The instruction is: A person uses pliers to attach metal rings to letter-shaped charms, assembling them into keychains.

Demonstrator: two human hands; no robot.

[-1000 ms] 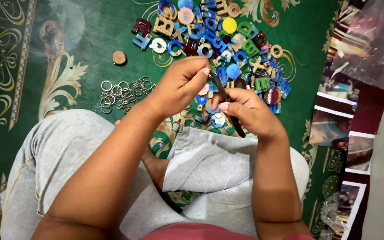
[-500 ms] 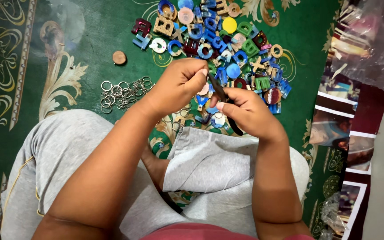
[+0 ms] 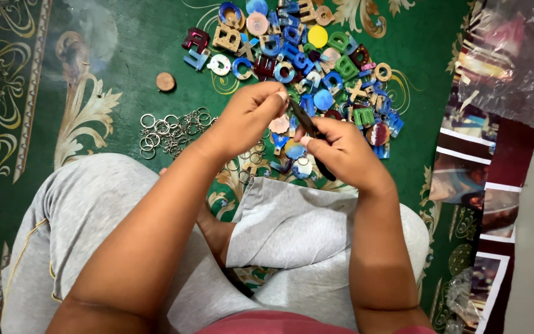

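- Head view looks straight down on a person sitting cross-legged in grey trousers point(image 3: 94, 222) on a dark green carpet with a cream and gold scroll pattern point(image 3: 125, 55).
- Both hands meet above the carpet, just in front of the knees and over the near edge of a heap of small pieces.
- Left hand point(image 3: 248, 117) has its fingers curled and its fingertips pinched shut at the tip of a slim dark tool; whatever small part sits between those fingertips is too hidden to tell.
- Right hand point(image 3: 341, 151) is closed round the slim dark tool with black handles point(image 3: 309, 127), which slants from the left fingertips down to the lower right, its end poking out below the palm.
- Heap of flat resin letter shapes and round discs in blue, green, dark red, yellow and tan point(image 3: 304, 55) lies spread on the carpet just beyond the hands, some pieces partly covered by them.
- Pile of small silver metal key rings and chains point(image 3: 171, 130) lies on the carpet to the left of the left hand, near the left knee.
- Single small round brown wooden disc point(image 3: 165, 81) lies apart from the heap, above the rings.
- Printed photo sheets with dark red borders point(image 3: 489, 167) lie along the right edge of the carpet, with crumpled clear plastic wrap point(image 3: 508, 62) above them.
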